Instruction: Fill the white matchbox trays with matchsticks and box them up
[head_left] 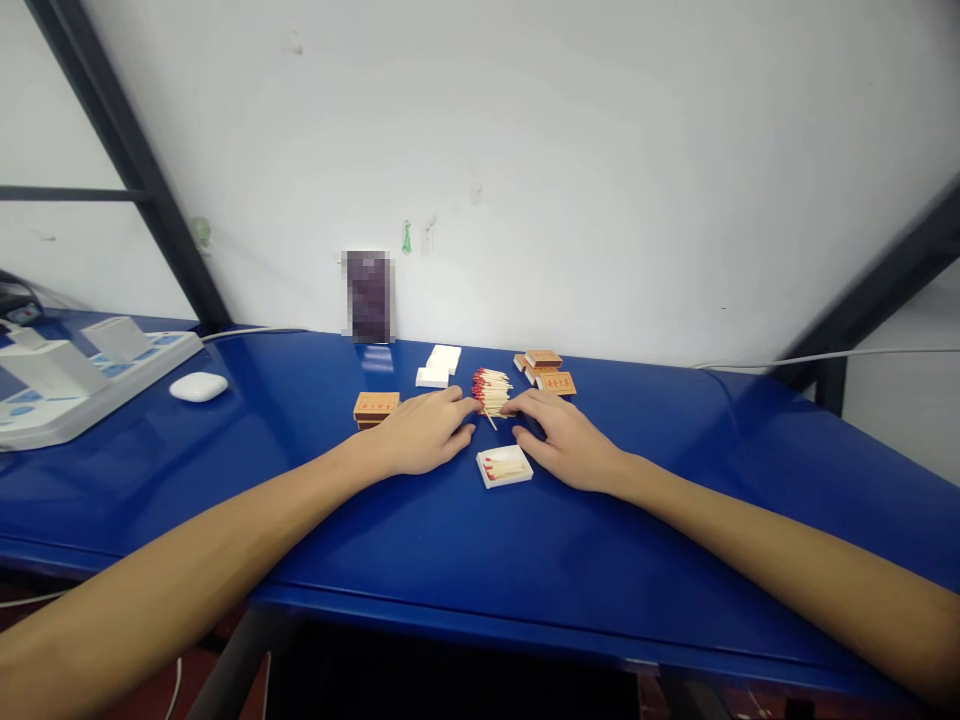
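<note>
A pile of red-headed matches point(493, 388) lies on the blue table between my hands. My left hand point(429, 430) rests at its left side, fingertips against the matches and thumb held apart. From the right, my right hand point(570, 440) reaches in with bent fingers at the pile's lower edge, its thumb also apart. Both hands look open, with no match plainly gripped. One match sticks out toward me at the front of the pile. Nearer to me, beside my right thumb, sits a white matchbox tray point(505, 467) with several matches in it.
Orange matchboxes point(376, 406) are stacked behind my left wrist. More orange matchboxes point(555, 383) lie at the back right. White trays point(442, 362) sit behind the left hand. A white earbud case point(198, 387) and a power strip point(112, 385) are at left.
</note>
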